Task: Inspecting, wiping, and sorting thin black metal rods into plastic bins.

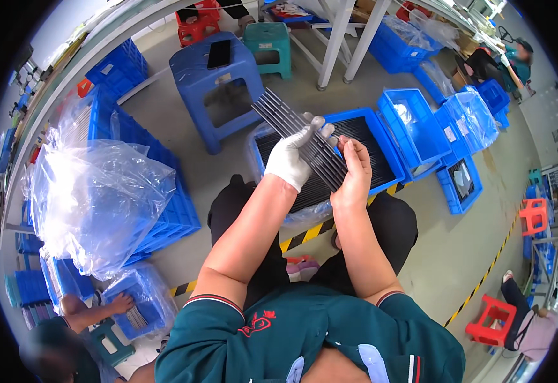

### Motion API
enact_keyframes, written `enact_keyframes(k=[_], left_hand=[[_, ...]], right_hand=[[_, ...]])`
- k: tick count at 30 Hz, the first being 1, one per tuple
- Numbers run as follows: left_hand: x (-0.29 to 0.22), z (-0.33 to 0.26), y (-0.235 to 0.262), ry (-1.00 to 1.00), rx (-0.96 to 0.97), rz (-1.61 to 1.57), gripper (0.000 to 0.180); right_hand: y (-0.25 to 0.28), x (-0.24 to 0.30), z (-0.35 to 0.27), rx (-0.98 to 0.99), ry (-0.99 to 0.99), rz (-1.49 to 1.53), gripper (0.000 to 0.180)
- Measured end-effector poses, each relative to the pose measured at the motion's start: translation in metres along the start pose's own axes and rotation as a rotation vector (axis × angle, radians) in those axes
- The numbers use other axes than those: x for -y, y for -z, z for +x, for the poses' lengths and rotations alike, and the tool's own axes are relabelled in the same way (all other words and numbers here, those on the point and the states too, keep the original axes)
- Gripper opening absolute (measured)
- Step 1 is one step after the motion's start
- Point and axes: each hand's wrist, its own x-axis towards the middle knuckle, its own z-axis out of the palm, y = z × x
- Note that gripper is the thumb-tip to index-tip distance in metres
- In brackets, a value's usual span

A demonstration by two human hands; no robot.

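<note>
My left hand [290, 158], in a white glove, is wrapped round a bundle of thin black rods [276, 113]. The rods slant from upper left to lower right in front of me. My right hand [355, 173], bare, closes on the lower right end of the same bundle, its fingers partly hidden behind the rods. Below both hands stands a blue plastic crate [392, 152] lined with clear film, where many more black rods [369, 137] lie side by side.
A blue stool [214, 70] with a black phone [219, 53] on it stands ahead, beside a green stool [267, 46]. Stacked blue crates [170, 217] under clear plastic film [100, 198] rise at my left. More blue bins [413, 127] adjoin the crate's right side. A co-worker's hand [123, 303] reaches into a bin lower left.
</note>
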Motion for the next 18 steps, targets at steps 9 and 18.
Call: enact_keyframes(k=[9, 18], left_hand=[[0.002, 0.005, 0.001, 0.026, 0.068, -0.055, 0.020], [-0.024, -0.020, 0.010, 0.173, 0.007, 0.145, 0.031]], right_hand=[[-0.001, -0.004, 0.003, -0.020, -0.051, 0.073, 0.012], [-0.006, 0.039, 0.041, 0.237, 0.065, -0.318, 0.019]])
